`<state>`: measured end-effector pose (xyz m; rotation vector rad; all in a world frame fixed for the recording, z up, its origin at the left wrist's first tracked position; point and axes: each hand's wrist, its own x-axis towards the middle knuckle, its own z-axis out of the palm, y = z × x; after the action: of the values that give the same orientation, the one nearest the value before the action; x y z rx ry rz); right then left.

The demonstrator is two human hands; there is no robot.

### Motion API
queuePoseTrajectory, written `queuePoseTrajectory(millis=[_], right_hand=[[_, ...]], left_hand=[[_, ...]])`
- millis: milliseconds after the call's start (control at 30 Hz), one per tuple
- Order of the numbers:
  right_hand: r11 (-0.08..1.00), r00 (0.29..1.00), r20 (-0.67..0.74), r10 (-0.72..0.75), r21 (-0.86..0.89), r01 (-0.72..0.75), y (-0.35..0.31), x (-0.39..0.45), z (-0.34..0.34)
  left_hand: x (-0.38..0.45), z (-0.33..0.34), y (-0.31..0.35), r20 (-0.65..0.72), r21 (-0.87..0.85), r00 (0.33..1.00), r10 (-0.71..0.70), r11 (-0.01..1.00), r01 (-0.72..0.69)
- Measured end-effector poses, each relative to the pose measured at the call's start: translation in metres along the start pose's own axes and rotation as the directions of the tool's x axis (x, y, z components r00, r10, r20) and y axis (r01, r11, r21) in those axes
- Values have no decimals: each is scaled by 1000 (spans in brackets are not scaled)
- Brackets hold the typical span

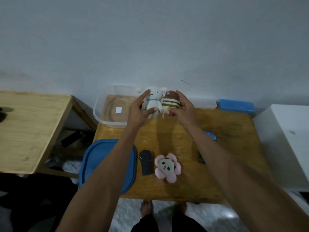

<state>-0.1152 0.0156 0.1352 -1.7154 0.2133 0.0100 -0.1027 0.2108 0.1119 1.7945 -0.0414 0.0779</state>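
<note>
Left hand [140, 109] curled round white bunny toy [153, 102], right hand [182, 108] gripping striped bee toy [171, 102], toys touching at table's [217, 139] 12 o'clock; clear tub [100, 114] at 10 o'clock. Best swing left, release bunny first

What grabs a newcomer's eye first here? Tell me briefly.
Over the far side of the wooden table, the left hand grips a white rabbit plush and the right hand a striped bee plush, side by side. Nearer, a pink flower-shaped panda plush lies on the table.
</note>
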Motion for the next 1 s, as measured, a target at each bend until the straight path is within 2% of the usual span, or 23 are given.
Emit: queuePoseTrajectory(millis=[133, 267, 400, 467, 567, 700, 1000], right_hand=[[998, 998, 65, -21, 55, 18, -19, 17, 48], [997, 993, 119, 9, 70, -18, -20, 36, 110], [989, 989, 101, 106, 97, -115, -4, 58, 165], [982, 985, 82, 149, 102, -157, 7, 68, 187], [987, 987, 25, 158, 5, -158, 22, 80, 211], [980, 981, -64, 181, -73, -186, 34, 99, 225], [955, 973, -39, 229, -186, -233, 51, 114, 237]], left_hand=[[19, -54, 3, -53, 11, 998, -17, 1000, 18], [36, -108, -24, -99, 7, 991, -88, 996, 90], [56, -140, -58, -126, -25, 972, -197, 980, 195], [68, -146, -75, -111, -54, 961, -254, 967, 249], [80, -147, -97, -101, -83, 944, -315, 948, 308], [91, -140, -116, -98, -100, 934, -344, 937, 335], [95, -132, -125, -153, -160, 891, -427, 901, 404]])
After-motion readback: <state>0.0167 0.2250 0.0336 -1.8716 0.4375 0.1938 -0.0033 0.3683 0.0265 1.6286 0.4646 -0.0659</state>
